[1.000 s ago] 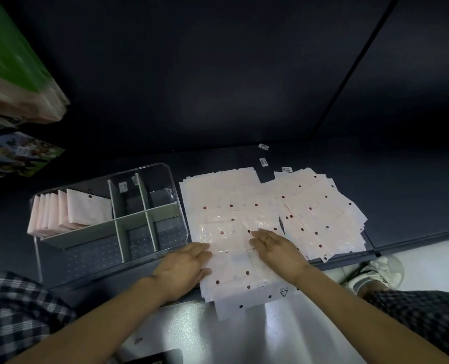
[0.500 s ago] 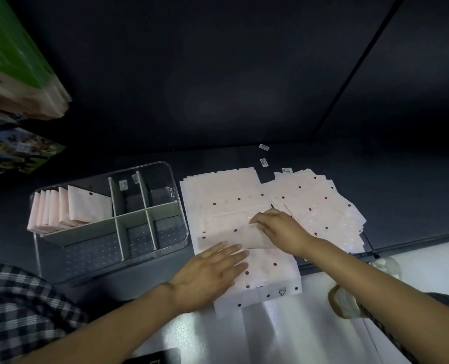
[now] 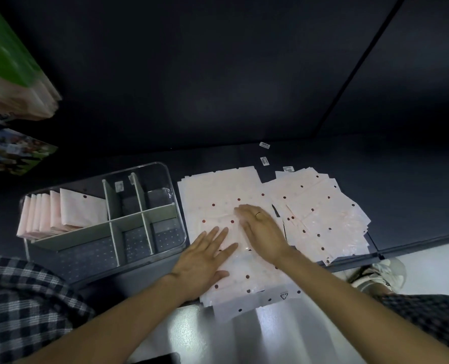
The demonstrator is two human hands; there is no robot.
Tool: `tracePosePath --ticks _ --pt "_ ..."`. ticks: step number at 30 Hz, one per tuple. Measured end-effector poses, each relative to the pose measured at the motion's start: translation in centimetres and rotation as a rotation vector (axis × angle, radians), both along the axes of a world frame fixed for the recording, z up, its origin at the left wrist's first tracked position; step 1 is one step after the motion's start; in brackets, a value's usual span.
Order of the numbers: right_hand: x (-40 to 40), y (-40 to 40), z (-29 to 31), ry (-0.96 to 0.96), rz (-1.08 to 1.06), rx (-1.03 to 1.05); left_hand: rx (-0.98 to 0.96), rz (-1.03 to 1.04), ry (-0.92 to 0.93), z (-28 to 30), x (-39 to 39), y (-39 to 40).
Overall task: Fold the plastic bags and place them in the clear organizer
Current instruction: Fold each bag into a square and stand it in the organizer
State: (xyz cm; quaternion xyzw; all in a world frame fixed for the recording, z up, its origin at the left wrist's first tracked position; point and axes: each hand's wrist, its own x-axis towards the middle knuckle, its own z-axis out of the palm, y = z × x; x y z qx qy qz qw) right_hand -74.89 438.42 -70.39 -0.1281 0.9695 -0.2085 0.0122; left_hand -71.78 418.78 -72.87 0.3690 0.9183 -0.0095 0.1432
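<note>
Dark grey panels rise behind a dark table (image 3: 401, 206) lit from above. On it, at the middle, lies a stack of pale pink plastic bags (image 3: 218, 190) with dark red dots, its near edge hanging over the table's front. Both hands lie flat on top of this stack, fingers straight and holding nothing: the left hand (image 3: 205, 261) presses the near part, the right hand (image 3: 262, 232), with a ring on 1 finger, presses just beyond it, the 2 close together but apart. Just right of the stack a second, looser pile of dotted bags (image 3: 323, 219) is fanned out. Left of the stack stands the clear organizer (image 3: 177, 232) with grey dividers; its far-left compartment holds folded bags (image 3: 60, 214) standing on edge in a row. 3 small white labels (image 3: 264, 161) lie on the table beyond the bags. Checked sleeves (image 3: 21, 306) show at the lower corners.
</note>
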Motion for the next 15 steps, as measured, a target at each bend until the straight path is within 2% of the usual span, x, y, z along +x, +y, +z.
tracePosePath --ticks 3,6,11,15 --pt "2.4 -2.4 -1.2 -0.064 0.099 -0.075 -0.021 -0.006 -0.021 -0.7 0.1 0.3" --pt "3.5 -2.2 -2.6 -0.11 0.112 -0.043 -0.075 -0.004 -0.049 -1.3 0.3 0.1" --pt "3.9 3.3 -2.9 -0.15 -0.04 0.006 -0.065 -0.003 -0.061 -1.2 0.2 0.0" --pt "4.4 7.4 -2.1 -0.175 0.051 0.109 -0.073 0.001 -0.084 -0.8 0.1 0.2"
